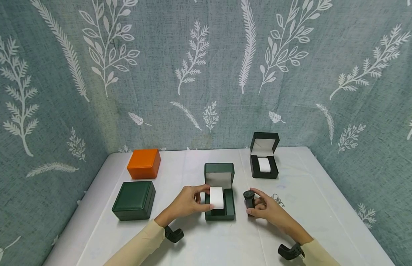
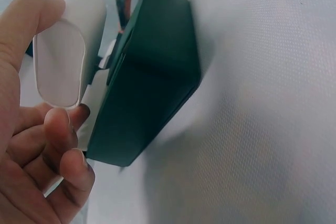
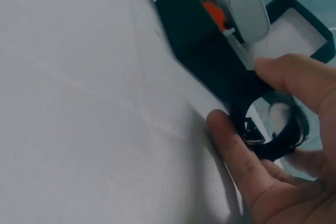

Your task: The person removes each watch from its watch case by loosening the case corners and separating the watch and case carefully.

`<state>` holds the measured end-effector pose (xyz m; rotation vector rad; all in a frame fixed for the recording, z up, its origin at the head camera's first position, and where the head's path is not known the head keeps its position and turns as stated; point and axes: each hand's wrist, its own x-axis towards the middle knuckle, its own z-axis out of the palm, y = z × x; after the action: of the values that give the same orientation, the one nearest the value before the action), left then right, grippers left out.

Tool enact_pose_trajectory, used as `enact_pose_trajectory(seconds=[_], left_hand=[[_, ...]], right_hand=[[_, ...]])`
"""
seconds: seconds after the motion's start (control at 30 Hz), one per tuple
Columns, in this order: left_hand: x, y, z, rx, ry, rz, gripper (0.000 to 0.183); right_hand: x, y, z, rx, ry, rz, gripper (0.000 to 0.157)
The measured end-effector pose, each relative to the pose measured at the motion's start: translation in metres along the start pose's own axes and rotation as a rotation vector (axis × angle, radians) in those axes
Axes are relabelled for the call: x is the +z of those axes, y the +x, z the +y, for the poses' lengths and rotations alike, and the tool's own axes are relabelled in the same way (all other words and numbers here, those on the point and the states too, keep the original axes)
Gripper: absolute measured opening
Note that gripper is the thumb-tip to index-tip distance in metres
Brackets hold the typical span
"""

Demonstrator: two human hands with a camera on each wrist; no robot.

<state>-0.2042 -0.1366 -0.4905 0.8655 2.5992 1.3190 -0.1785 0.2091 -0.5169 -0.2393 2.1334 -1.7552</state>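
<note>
Through the head camera I have my left hand [image 1: 190,201] pinching a white cushion [image 1: 216,198] between thumb and fingers, over the base of an open green box [image 1: 230,205] whose lid stands up behind. My right hand [image 1: 267,210] grips a black watch [image 1: 249,195], upright, apart from that box on its right. A small silvery item [image 1: 278,200] lies just beyond that hand. Farther back on the white table [image 1: 199,244] stands an open black box [image 1: 265,176] with its own pale cushion [image 1: 264,165] inside; to the left sit an orange box [image 1: 144,164] and a closed green box [image 1: 132,201]. From the left wrist I see the held cushion's flat oval end, raised above the green box's rim. From the right wrist I see the watch's strap forming a loop between thumb and fingers, its buckle [image 3: 254,136] near a fingertip.
</note>
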Motion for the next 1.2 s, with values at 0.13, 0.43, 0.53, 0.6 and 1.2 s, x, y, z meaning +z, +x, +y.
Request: enact_pose_trajectory(seconds=[0.13, 0.43, 0.53, 0.6, 1.2], left_hand=[[0.0, 0.0, 0.0, -0.002, 0.001, -0.001, 0.071], [0.0, 0.001, -0.001, 0.001, 0.002, -0.002, 0.07], [0.001, 0.002, -0.001, 0.002, -0.008, -0.005, 0.07], [0.002, 0.002, -0.001, 0.003, -0.013, -0.006, 0.069], [0.002, 0.003, 0.001, 0.002, -0.008, 0.003, 0.069]], right_hand=[[0.0, 0.0, -0.001, 0.019, 0.041, 0.001, 0.093], [0.002, 0.001, -0.003, 0.03, 0.095, 0.005, 0.088], [0.002, 0.001, -0.005, 0.046, 0.089, 0.017, 0.085], [0.002, 0.0, -0.006, 0.061, 0.084, 0.042, 0.082], [0.002, -0.004, -0.014, 0.114, -0.035, 0.245, 0.07]])
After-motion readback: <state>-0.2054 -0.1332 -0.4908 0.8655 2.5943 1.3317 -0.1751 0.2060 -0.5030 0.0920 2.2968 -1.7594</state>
